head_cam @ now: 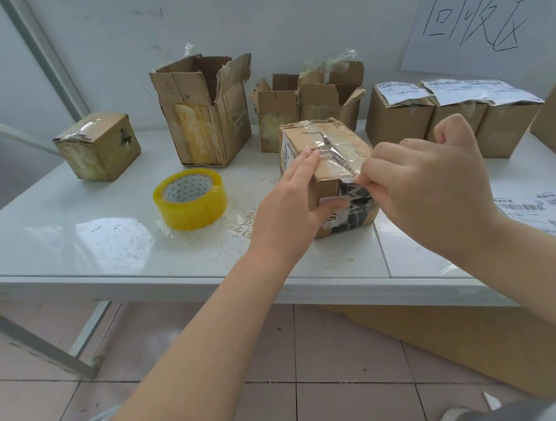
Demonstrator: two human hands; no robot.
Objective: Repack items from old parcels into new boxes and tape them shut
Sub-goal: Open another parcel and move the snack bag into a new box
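Two hands meet on the old parcel (351,147), which sits on the table (76,229) near its front edge. Nearer the tape strip (328,148) is the right hand (430,175): its grip pinches the loose end at the parcel's near top edge. From there the strip runs away across the lid (wrinkled, partly lifted). Bracing the left side is the left hand (289,196), fingers straight.

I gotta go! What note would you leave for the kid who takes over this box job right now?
Left hand: flat fingers press the left side of the parcel, steadying it.
Right hand: pinches the clear tape at the near top edge of the parcel.
The parcel sits in the middle of the table; the yellow tape roll lies to its left, untouched.
Done: three torn-open boxes stand at the back.
To do: peel the tape off, open the parcel, repack, tape shut.
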